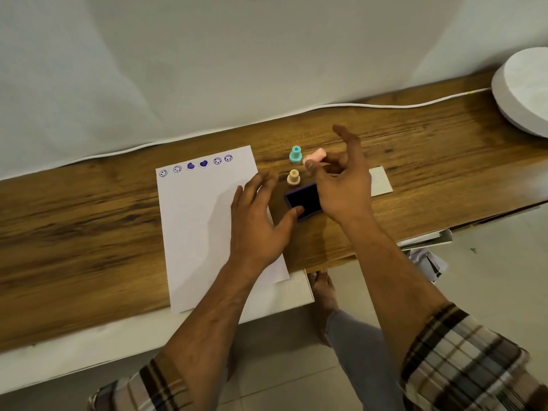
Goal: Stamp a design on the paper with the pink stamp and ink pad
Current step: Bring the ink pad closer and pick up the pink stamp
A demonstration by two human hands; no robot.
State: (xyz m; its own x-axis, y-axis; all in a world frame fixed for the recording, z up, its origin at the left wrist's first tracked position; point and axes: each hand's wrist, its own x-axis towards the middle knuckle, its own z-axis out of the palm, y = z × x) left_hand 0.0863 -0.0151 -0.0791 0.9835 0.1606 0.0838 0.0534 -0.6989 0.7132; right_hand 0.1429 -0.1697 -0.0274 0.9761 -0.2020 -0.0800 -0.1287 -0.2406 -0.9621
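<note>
The white paper (201, 221) lies on the wooden table (89, 221), with a row of purple smiley and heart prints along its far edge. My left hand (258, 221) rests spread on the paper's right side, its thumb touching the dark purple ink pad (307, 198). My right hand (341, 179) hovers over the pad's far side. The pink stamp (315, 154) is tilted and blurred at its thumb tip, seemingly pinched between thumb and a curled finger while the other fingers spread.
A teal stamp (295, 154) and a beige stamp (293, 177) stand upright just beyond the ink pad. A white card (381, 182) lies right of my right hand. A white cable (385, 105) runs along the table's back edge. A round white object (525, 90) sits far right.
</note>
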